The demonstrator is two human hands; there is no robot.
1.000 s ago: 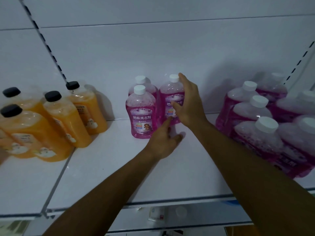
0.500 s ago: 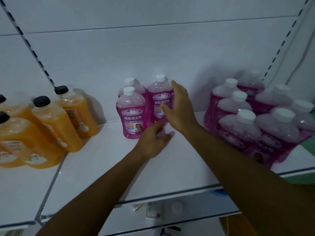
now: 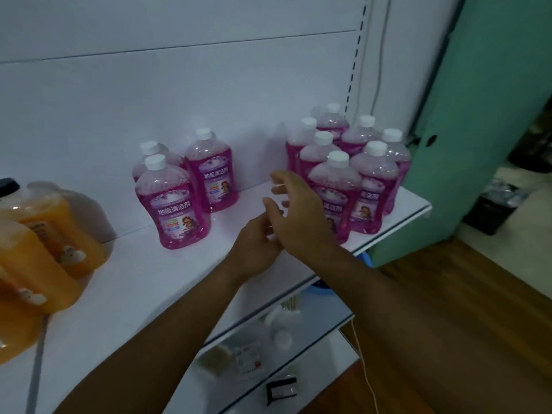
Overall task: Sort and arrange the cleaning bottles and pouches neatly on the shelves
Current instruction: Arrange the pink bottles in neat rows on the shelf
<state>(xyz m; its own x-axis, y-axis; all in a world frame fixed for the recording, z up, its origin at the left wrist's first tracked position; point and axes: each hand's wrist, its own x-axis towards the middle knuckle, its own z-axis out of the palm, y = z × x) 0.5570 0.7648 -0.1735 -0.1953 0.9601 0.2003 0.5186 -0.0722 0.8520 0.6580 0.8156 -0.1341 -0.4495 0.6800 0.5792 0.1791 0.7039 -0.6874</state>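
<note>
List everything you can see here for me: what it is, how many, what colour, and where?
Small group of clear plastic bottles with white caps: three, pink liquid, middle of shelf.
Large cluster of the same pink bottles: about eight, right end of shelf.
Orange liquid bottles: at least three, one black cap visible, left edge.
White metal shelf: one, carrying all bottles.
Lower shelf: white, small unclear items.
Green wall panel: right.
Wooden floor: brown, lower right.
Left hand: loosely curled, empty, above shelf.
Right hand: relaxed, empty, before the large cluster.
</note>
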